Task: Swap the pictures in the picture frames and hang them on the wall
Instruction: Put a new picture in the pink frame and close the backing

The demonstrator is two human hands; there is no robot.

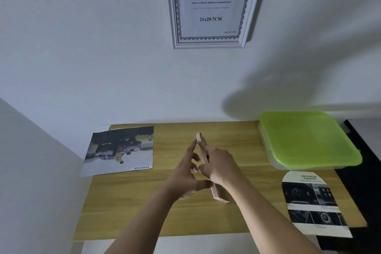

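White wall; wooden table against it; dim light.

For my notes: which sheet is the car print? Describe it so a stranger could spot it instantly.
Start at the wooden table and go to its far left corner. The car print lies flat there, overhanging the left edge. It shows one large photo of a silver car, upside down to the camera; the sheet at the right edge carries several small dark photos.
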